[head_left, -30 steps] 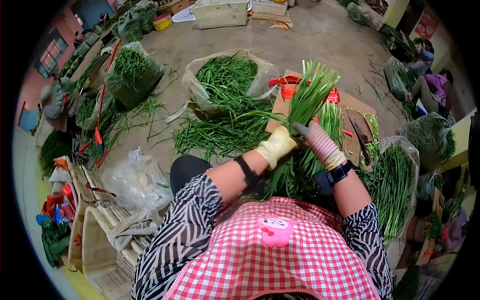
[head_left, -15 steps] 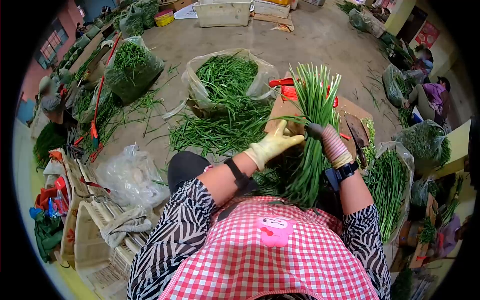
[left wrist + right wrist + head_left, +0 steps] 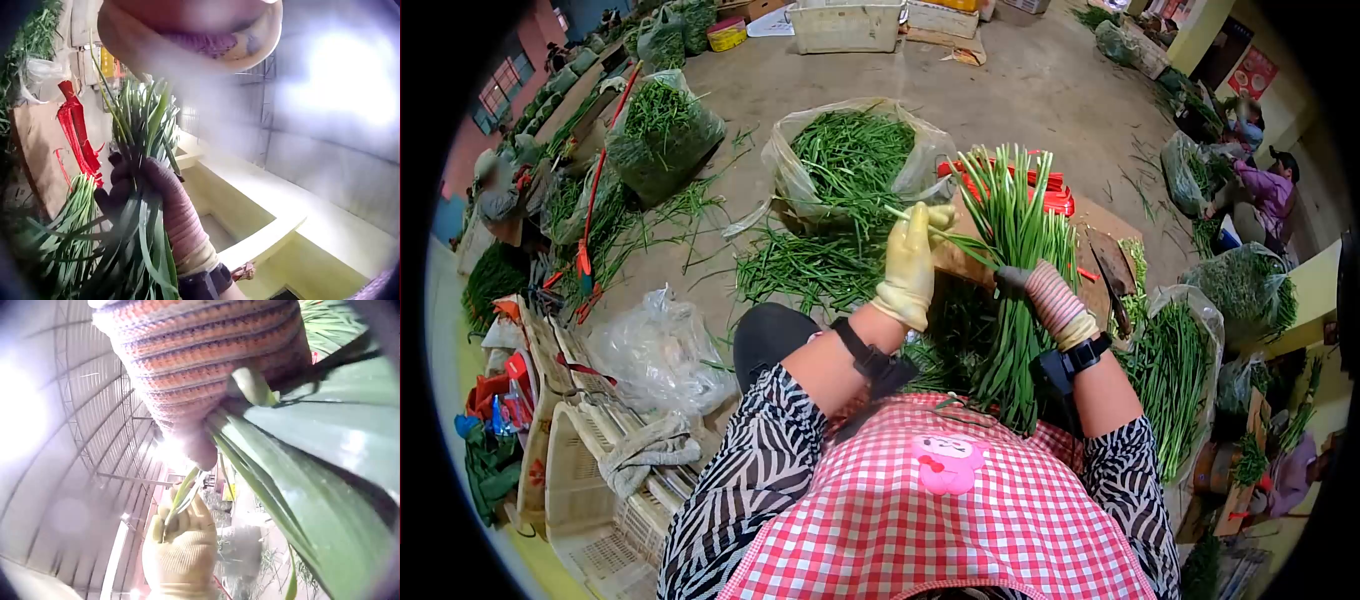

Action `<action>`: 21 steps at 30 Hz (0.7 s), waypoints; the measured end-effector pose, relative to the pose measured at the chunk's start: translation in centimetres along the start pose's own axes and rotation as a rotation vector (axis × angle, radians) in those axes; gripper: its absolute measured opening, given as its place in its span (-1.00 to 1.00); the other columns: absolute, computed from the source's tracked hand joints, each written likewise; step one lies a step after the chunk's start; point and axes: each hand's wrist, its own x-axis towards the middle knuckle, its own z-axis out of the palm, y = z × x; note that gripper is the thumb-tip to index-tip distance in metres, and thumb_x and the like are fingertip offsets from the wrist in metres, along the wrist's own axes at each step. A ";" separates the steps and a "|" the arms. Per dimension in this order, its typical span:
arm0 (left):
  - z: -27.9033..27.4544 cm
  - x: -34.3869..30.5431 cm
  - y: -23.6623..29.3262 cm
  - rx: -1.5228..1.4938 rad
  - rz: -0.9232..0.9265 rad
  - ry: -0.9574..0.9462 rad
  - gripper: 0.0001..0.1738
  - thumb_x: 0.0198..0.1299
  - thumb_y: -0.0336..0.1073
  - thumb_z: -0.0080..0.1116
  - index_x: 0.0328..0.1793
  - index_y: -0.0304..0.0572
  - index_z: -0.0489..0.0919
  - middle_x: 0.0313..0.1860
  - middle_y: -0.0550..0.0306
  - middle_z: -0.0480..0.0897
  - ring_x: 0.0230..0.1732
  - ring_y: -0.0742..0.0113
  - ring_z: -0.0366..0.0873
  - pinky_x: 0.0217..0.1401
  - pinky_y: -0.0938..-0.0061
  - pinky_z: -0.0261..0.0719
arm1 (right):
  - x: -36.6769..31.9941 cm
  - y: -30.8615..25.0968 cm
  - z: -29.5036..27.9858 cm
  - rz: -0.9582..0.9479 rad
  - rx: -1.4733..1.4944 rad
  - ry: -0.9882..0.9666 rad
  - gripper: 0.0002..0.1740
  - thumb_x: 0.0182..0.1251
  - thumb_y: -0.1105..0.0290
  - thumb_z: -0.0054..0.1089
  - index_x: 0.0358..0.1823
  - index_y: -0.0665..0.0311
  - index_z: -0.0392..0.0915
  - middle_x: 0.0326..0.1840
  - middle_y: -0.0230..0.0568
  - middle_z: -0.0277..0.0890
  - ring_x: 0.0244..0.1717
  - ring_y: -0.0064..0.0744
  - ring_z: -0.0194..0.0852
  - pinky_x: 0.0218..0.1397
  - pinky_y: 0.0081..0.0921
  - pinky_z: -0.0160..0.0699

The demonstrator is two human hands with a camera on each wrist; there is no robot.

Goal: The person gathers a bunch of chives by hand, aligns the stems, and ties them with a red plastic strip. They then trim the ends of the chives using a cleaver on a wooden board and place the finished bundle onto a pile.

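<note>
My right hand point(image 3: 1048, 296), in a striped glove with dark fingers, grips an upright bunch of garlic chives point(image 3: 1012, 215) by its middle. The pale ends point away from me and the green leaves hang over my lap. Left of the bunch, my left hand point(image 3: 908, 265), in a pale yellow glove, pinches a few chive stalks drawn out to the side. In the right wrist view those stalks point(image 3: 182, 499) run between the curled yellow fingers. More chives point(image 3: 74, 215) lie beside the bunch, by a board point(image 3: 1095, 215) with red ties point(image 3: 1055, 197) on it.
An open bag of loose greens point(image 3: 855, 150) stands ahead, with leaves point(image 3: 800, 272) spilled before it. A long dark blade point(image 3: 1108, 262) lies on the board's right side. Another bag of chives point(image 3: 1175, 380) is at my right, and a plastic crate point(image 3: 585, 480) at my left.
My left hand has come off the bunch, spread its fingers, then moved left and up with a few stalks pinched. The right hand keeps hold of the bunch, its leaves now hanging lower.
</note>
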 end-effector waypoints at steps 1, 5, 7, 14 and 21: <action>0.7 0.7 0.6 -0.028 -0.011 0.036 -0.57 0.68 -0.04 -0.10 0.29 -0.24 0.54 0.34 -0.09 0.61 0.37 0.11 0.56 0.49 0.23 0.49 | -0.1 -0.3 0.4 -0.006 -0.023 0.001 -0.65 0.34 0.16 0.42 -0.05 0.29 0.73 -0.35 -0.41 0.67 -0.37 -0.58 0.53 -0.25 -0.52 0.51; 1.7 3.8 0.9 -0.140 -0.116 0.217 -0.31 0.64 0.05 -0.04 0.67 -0.26 0.29 0.70 -0.16 0.26 0.69 0.03 0.25 0.68 0.19 0.29 | 0.4 0.3 1.0 -0.055 -0.115 -0.034 -0.49 0.36 0.20 0.44 0.24 0.31 0.61 -0.16 -0.35 0.73 -0.26 -0.57 0.60 -0.14 -0.47 0.67; 1.7 4.7 0.9 -0.272 -0.270 0.243 -0.31 0.62 0.11 -0.01 0.63 -0.23 0.35 0.63 -0.10 0.39 0.57 0.06 0.40 0.62 0.16 0.36 | 1.2 -0.3 1.5 -0.164 -0.339 -0.027 -0.41 0.32 0.22 0.44 0.30 0.37 0.57 -0.08 -0.15 0.78 -0.17 -0.36 0.72 -0.02 -0.37 0.72; 1.0 3.4 0.7 -0.521 -0.261 -0.268 -0.02 0.47 0.57 -0.27 0.61 -0.09 0.40 0.46 0.02 0.58 0.42 0.10 0.55 0.49 0.09 0.54 | 0.1 -3.4 2.9 -0.077 -0.807 0.062 -0.11 0.17 0.09 0.49 0.43 0.46 0.36 -0.03 0.34 0.71 0.08 0.24 0.72 0.20 -0.10 0.69; -0.8 3.1 0.7 -0.184 -0.402 -0.246 -0.18 0.39 0.13 0.37 0.59 -0.10 0.32 0.26 0.08 0.65 0.14 0.09 0.71 0.31 0.06 0.69 | -2.7 -5.7 5.6 -0.038 -1.276 0.164 0.03 0.19 0.29 0.44 0.64 0.44 0.10 -0.11 0.22 0.73 -0.05 0.17 0.78 0.00 -0.06 0.76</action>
